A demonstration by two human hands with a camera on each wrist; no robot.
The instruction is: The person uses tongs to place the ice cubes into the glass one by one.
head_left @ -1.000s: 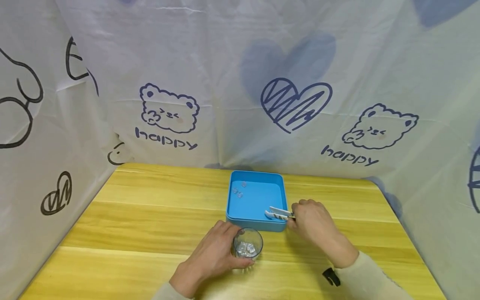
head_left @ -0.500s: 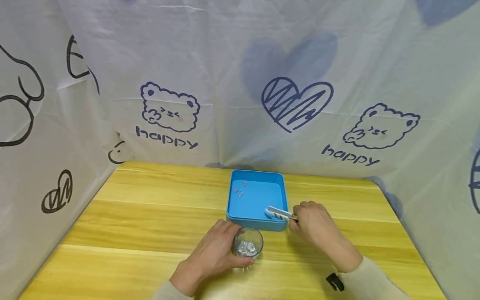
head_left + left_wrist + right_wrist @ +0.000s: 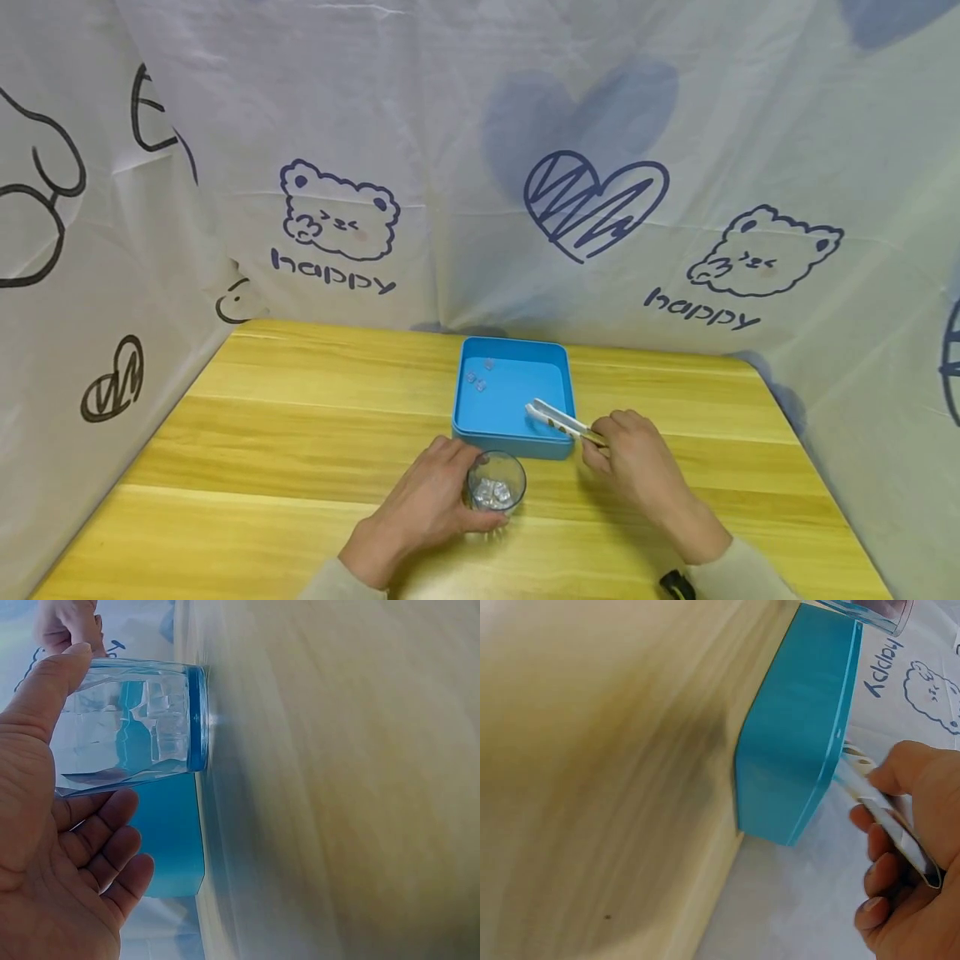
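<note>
My left hand (image 3: 423, 504) holds a clear drinking glass (image 3: 124, 724) upright on the table, thumb on one side and fingers on the other. Clear ice-like cubes (image 3: 492, 493) lie in the bottom of the glass. Tongs (image 3: 558, 419) with white tips are gripped in my right hand (image 3: 641, 467), tips inside the blue box (image 3: 513, 447) near its front right corner. Whether the tips pinch anything cannot be made out. Three small clear cubes (image 3: 481, 385) lie at the box's left side. In the right wrist view, the box wall (image 3: 795, 727) hides the tong tips.
A yellow wood-grain table (image 3: 300, 417) carries everything. White cloth (image 3: 465, 167) with printed bears and hearts hangs behind and at the sides. The glass stands just in front of the box. A black strap end (image 3: 677, 585) hangs by the right sleeve.
The tong tips have risen slightly and shifted left inside the box, and the right hand has moved slightly right and toward me. The left hand and glass have stayed in place.
</note>
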